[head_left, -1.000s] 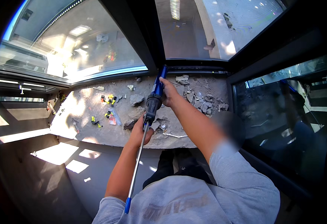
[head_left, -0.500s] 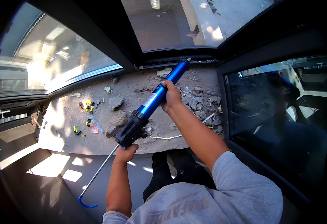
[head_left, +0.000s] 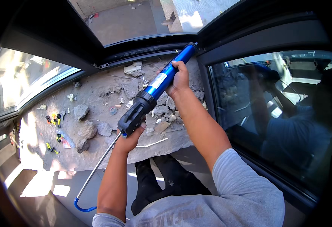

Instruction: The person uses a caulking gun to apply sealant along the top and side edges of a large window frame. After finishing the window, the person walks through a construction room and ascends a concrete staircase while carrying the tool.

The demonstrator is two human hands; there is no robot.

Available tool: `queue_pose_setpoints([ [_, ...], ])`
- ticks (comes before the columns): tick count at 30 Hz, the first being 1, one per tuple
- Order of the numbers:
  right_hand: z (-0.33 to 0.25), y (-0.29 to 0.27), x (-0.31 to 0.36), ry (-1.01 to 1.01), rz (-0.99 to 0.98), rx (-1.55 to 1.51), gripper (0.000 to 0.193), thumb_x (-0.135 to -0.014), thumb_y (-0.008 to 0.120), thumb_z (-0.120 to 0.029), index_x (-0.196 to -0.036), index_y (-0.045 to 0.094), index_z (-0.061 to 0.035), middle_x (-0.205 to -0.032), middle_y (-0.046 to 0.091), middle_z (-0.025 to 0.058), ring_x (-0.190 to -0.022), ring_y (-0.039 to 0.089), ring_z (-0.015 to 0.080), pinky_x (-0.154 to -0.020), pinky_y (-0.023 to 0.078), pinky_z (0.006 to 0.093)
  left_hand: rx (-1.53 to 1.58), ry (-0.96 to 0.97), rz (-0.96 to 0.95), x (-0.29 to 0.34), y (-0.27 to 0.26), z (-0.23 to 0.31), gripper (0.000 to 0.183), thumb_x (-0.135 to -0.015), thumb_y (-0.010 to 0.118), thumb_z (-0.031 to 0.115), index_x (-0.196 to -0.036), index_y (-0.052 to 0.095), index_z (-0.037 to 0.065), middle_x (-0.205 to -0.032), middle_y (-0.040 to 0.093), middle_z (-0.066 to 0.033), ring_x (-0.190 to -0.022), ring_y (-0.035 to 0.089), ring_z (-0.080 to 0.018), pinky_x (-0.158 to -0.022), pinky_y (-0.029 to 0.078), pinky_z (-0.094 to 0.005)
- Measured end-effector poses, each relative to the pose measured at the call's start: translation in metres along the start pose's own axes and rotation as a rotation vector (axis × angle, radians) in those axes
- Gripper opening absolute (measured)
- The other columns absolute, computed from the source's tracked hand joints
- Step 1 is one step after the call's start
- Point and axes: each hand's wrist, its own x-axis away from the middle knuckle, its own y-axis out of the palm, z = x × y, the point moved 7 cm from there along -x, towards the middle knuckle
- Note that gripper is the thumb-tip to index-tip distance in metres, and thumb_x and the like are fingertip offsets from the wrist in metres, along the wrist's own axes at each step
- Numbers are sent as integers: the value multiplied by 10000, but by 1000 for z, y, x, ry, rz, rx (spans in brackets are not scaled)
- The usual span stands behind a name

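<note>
Diagonally, a blue-tubed caulking gun with a black body (head_left: 144, 101) spans the dusty grey concrete ledge (head_left: 101, 99), its tip near the far right corner and its thin metal rod (head_left: 97, 166) reaching out past the near edge to a blue hooked end (head_left: 83, 206). Both hands grasp it: the right hand (head_left: 179, 78) wraps the middle of the tube, while the left hand (head_left: 130, 140) grips under the rear of the black body; whether the trigger is pressed cannot be told. Rough grey stones (head_left: 85, 128) lie toward the left part of the ledge, and small yellow-and-black pieces (head_left: 53, 119) sit nearer its left edge. A thin white strip (head_left: 151, 144) rests along the near edge. Close to the far edge is a pale broken chunk (head_left: 133, 69). Beside the right edge stands a dark-framed glass panel (head_left: 275, 128), reflecting the person.
</note>
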Motion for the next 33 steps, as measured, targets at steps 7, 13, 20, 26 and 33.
queue_pose_setpoints([
  [7, -31, -12, -37, -45, 62, -1, 450, -816, 666, -284, -1126, 441, -49, -901, 624, 197, -830, 667, 350, -848, 572, 511, -28, -21, -7, -42, 25, -10, 313, -889, 780, 122, -1180, 693, 48, -1042, 730, -53, -979, 678, -164, -880, 540, -340],
  [13, -46, -14, -44, -56, 34, -10, 474, -825, 665, -256, -1176, 424, -49, -924, 590, 185, -827, 641, 317, -817, 588, 486, -80, -11, 31, -53, 42, -8, 268, -889, 776, 137, -1130, 703, 47, -989, 723, -47, -924, 672, -162, -843, 538, -344],
  [20, -45, -22, -56, -60, 21, -16, 447, -817, 661, -296, -1116, 452, -37, -874, 627, 197, -781, 667, 340, -799, 582, 501, -118, -43, 73, -53, 44, -15, 246, -891, 772, 152, -1105, 703, 50, -942, 705, -35, -877, 657, -157, -805, 524, -335],
  [26, -47, -19, -57, -86, 28, -30, 445, -813, 660, -298, -1115, 455, -44, -875, 626, 195, -783, 666, 341, -806, 584, 499, -151, 0, 42, -62, 38, -11, 265, -892, 762, 138, -1133, 700, 48, -942, 703, -32, -853, 646, -152, -791, 522, -329],
  [33, -50, -9, -49, -91, 39, -47, 429, -810, 657, -292, -1110, 456, -61, -880, 626, 190, -792, 665, 339, -808, 586, 496, -159, -45, 45, -63, 32, -2, 309, -890, 767, 136, -1175, 693, 41, -945, 690, -19, -847, 621, -138, -787, 510, -319],
])
